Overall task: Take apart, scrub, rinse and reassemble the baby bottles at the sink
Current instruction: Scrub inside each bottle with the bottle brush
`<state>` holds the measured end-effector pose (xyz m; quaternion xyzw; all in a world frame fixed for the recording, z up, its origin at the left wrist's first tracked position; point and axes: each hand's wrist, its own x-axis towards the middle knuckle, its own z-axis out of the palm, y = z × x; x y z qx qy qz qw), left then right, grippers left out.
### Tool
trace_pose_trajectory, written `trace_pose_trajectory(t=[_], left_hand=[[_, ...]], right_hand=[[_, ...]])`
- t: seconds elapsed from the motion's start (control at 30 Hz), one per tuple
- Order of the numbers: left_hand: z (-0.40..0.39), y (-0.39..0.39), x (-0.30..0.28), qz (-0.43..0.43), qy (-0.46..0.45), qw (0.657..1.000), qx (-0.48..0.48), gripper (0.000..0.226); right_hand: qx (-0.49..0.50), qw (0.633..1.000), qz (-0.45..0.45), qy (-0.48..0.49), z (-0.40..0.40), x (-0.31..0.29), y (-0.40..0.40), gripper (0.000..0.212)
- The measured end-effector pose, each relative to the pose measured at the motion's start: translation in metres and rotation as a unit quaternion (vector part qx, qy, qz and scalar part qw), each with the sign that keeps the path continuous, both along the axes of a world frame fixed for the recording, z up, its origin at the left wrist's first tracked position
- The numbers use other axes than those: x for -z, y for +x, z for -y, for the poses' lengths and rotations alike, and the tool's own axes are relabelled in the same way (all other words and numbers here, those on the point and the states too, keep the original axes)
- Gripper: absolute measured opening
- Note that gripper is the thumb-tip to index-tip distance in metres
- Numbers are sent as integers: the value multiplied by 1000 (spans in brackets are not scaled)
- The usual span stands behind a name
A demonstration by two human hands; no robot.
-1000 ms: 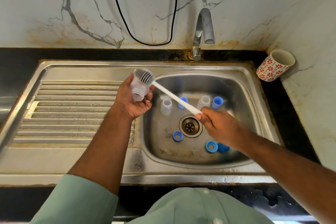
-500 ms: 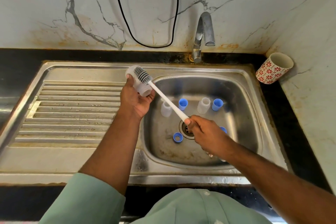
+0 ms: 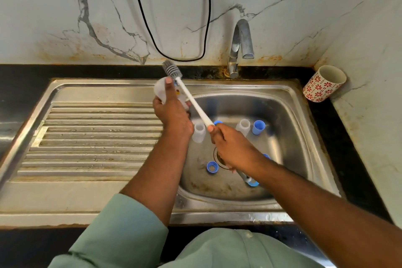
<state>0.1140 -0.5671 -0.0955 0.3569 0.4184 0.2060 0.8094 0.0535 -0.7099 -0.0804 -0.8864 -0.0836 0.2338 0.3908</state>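
My left hand grips a clear baby bottle above the sink's left rim, its base toward the wall. My right hand holds the white handle of a bottle brush; the grey bristle head lies beside and beyond the bottle, outside it. In the steel basin stand two clear bottles, a blue cap, a blue ring and more blue parts partly hidden by my right arm.
A tap rises behind the basin, no water running. A ribbed draining board lies to the left. A red-flowered cup leans in the right corner. A black cable hangs on the marble wall.
The brush has slid further away from me, its head now past the bottle toward the wall. My left hand turned and lifted the bottle; my right hand moved forward and left.
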Motion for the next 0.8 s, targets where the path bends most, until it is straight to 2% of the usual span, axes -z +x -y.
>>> trace_pose_trajectory(t=[0.07,0.13,0.27,0.4,0.53,0.6,0.67,0.73,0.8], left_hand=[[-12,5,-4,23,-36,998,-36,55],[-24,6,-4,32,-43,997,-59,55],[-6,2,-4,5,-49,999,13,47],[-34,8,-11,40,-75,996,-37,60],[-20,8,-7,30,-36,999,11,57],[-24,9,-7,53,-75,996,-3,53],[-39,11,-7,75,-107,991,-25,54],[-39,10,-6,68,-98,993,-13,52],[-19,9,-3,61,-84,994,20,48]], right_hand=[[-36,998,32,-40,2,5,-6,38],[-67,996,20,-63,10,8,-20,35],[-10,1000,-7,10,2,1,0,40],[-45,998,-31,-16,8,4,-6,40],[1,998,-51,25,0,-1,4,41],[-19,1000,-12,10,-3,0,7,39],[-55,997,30,-53,4,5,-4,37],[-61,993,47,-89,8,6,-7,37],[-26,993,65,-90,1,7,6,41]])
